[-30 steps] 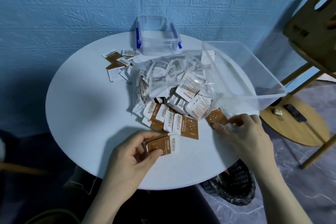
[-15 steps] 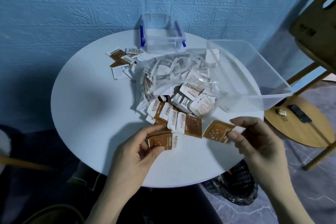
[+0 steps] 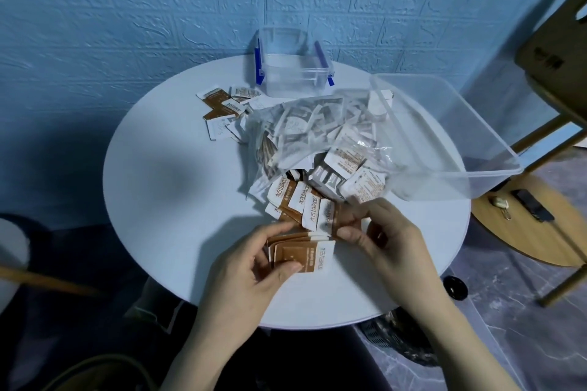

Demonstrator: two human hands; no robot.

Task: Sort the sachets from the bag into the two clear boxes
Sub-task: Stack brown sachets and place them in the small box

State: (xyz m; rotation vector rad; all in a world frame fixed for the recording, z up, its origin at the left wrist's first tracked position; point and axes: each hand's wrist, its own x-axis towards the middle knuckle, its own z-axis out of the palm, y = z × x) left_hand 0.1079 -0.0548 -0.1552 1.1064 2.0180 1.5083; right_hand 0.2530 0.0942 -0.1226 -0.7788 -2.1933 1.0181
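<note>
Sachets [image 3: 300, 255] sit stacked in my left hand [image 3: 254, 276], thumb pinching them above the table [image 3: 165, 200]; my right hand [image 3: 386, 236] has swung its brown sachet [image 3: 344, 216] inward from the edge, still pinching it beside the stack.

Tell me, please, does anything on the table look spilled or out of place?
Yes. Sachets have spilled out of the clear bag onto the round table: a loose cluster lies beside the small box with blue clips. The large clear box overhangs the table edge. Both boxes look empty.
</note>
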